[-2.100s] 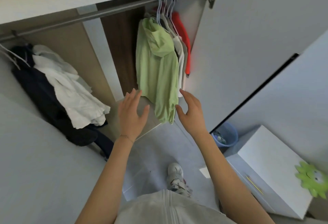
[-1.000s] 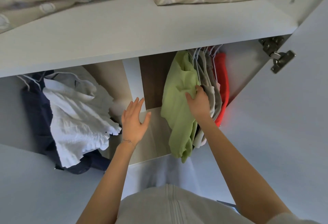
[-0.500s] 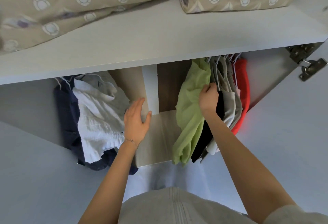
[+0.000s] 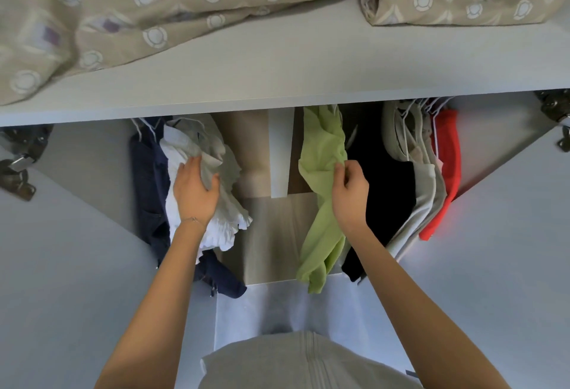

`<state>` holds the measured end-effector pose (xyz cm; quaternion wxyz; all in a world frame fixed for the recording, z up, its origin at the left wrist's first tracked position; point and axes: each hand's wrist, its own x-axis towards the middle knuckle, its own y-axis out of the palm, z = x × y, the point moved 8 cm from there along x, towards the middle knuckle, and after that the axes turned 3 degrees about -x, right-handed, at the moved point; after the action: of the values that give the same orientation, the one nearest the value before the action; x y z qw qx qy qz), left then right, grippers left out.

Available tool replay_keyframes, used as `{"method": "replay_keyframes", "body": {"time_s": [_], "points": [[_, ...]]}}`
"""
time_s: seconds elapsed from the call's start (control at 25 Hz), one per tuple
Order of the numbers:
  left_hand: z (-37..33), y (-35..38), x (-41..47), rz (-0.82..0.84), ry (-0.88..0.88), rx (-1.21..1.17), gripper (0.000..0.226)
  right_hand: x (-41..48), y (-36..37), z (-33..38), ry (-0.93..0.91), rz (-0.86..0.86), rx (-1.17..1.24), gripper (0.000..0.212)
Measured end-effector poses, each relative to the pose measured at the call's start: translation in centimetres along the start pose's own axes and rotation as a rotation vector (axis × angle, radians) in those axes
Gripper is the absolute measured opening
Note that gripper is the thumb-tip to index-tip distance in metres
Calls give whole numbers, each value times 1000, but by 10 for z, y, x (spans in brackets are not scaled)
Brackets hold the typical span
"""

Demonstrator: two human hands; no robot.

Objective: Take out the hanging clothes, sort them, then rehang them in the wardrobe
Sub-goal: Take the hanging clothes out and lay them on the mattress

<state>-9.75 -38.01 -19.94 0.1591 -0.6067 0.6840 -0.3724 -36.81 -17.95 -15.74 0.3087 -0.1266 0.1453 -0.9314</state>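
Clothes hang under the wardrobe's white shelf (image 4: 308, 80). On the left hang a navy garment (image 4: 148, 178) and a crinkled white garment (image 4: 228, 212). My left hand (image 4: 194, 191) lies on the white garment, fingers curled into its cloth. On the right hang a light green garment (image 4: 320, 203), a black one (image 4: 385, 191), several grey and beige ones (image 4: 425, 191) and a red one (image 4: 447, 172). My right hand (image 4: 350, 191) pinches the right edge of the green garment. The rail and most hanger hooks are hidden behind the shelf.
A beige patterned duvet (image 4: 154, 3) lies on top of the shelf. Both wardrobe doors stand open, with hinges at the left (image 4: 18, 154) and right (image 4: 555, 111). A wood-look back panel (image 4: 277, 228) shows between the two groups of clothes.
My left hand moved left from the back panel onto the white garment. My right hand pulled the green garment to the left, baring the black one. The view tilted further up.
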Motion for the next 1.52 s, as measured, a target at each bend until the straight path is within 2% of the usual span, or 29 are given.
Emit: {"method": "replay_keyframes", "body": {"time_s": [0.12,0.28,0.44,0.56,0.76,0.88,1.0,1.16,1.24,1.32,1.52], "points": [[20,-11,12,-19,-120,42,66,-11,15,5,-5,17,-11,29],[37,-9,19,33,-318,-224,72,-17,27,12,15,17,-32,28],[40,-5,37,46,-368,-254,53,-19,31,13,35,20,-21,28],[50,3,59,43,-448,-371,32,-21,32,14,47,33,-33,26],[52,21,74,145,-604,-692,30,-24,36,14,38,81,-39,26],[34,26,70,184,-557,-803,7,-24,37,15,33,101,-50,26],[9,29,60,242,-500,-947,24,-23,39,15,32,108,-64,25],[-32,33,43,317,-457,-1112,12,-22,42,14,25,105,-81,26],[-49,40,29,381,-402,-1116,5,-21,42,15,10,102,-107,25],[-59,53,13,429,-363,-1087,11,-19,41,16,-16,102,-149,25],[-98,77,-23,519,-326,-1060,9,-20,42,16,-106,143,-254,24]]}}
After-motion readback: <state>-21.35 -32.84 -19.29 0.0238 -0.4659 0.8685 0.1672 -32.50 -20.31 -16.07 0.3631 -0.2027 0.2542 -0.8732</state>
